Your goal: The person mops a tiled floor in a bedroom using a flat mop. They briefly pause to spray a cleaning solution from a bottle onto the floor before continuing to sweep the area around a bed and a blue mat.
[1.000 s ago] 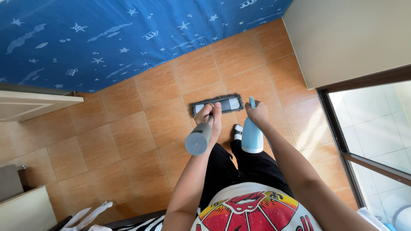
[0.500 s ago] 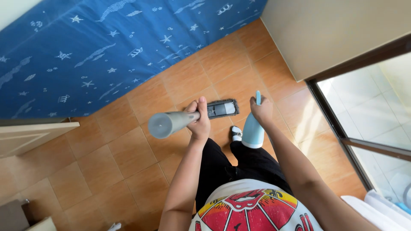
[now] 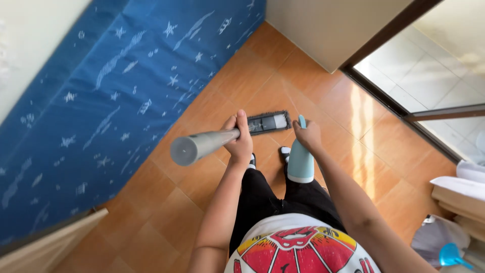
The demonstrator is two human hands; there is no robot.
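Our left hand has its fingers clamped on the mop handle, the mop head flat on the floor ahead of our feet. Our right hand has its fingers wrapped round the spray bottle, held upright beside the handle, mattress to the left.

From up here I see my own body running down the middle of the view. I'm wearing a white T-shirt with a big round print on the front: a red centre with white-edged shapes, ringed by a yellow and orange band, plus some red stripes at the lower right. The sleeves are short, so both forearms are bare down to the left hand and right hand. Below the shirt are plain black trousers. At my feet, dark shoes with white toes just show.
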